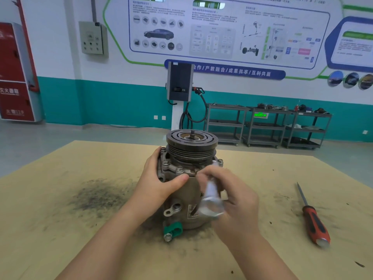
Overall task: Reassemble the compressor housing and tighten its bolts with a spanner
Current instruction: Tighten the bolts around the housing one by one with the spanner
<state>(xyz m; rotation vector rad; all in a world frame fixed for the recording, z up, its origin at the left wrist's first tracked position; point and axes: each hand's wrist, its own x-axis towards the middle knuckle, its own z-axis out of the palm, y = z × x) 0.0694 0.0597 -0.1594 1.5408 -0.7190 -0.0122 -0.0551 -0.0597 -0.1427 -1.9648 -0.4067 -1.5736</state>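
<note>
The compressor (187, 211) stands upright on the cardboard-covered table (60, 219), its grooved black pulley (191, 145) on top. Several bolts sit in the housing flange (171, 168) below the pulley. My left hand (159, 180) grips the left side of the housing, thumb across its front. My right hand (228, 193) holds a shiny metal spanner (211, 199), motion-blurred, whose far end reaches a bolt (219, 161) at the flange's right side. The spanner's head on that bolt is partly hidden.
A red-and-black-handled screwdriver (311, 219) lies on the table to the right. Dark grime stains (96, 197) the cardboard left of the compressor. Beyond the table are metal shelving carts (268, 126) and a wall charger unit (179, 83).
</note>
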